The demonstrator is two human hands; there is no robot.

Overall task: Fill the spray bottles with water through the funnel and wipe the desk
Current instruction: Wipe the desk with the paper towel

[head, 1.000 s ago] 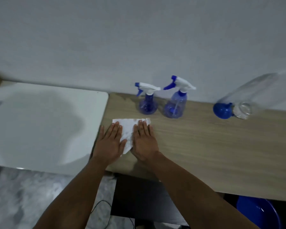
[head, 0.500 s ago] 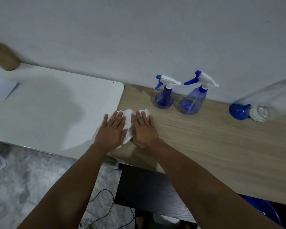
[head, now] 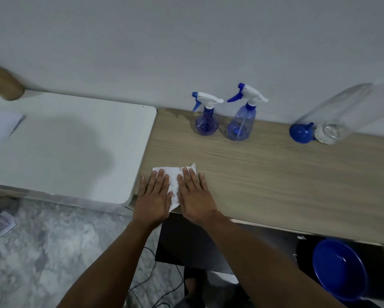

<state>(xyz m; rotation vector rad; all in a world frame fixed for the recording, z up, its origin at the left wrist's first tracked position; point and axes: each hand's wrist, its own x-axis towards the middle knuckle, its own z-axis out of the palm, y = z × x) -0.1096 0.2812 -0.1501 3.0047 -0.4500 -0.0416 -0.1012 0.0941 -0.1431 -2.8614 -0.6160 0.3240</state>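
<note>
Head | both hands' fingers flat on tissue point(head: 175, 183) | tissue pulled nearer desk point(head: 275, 174) edge

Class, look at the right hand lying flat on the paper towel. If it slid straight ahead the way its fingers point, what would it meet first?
The right hand points up the wooden desk toward the smaller spray bottle by the wall. Bare desk lies between, so that bottle would probably be met first, though depth is hard to judge.

Tissue point(head: 175, 181) (middle only) under hands
</note>
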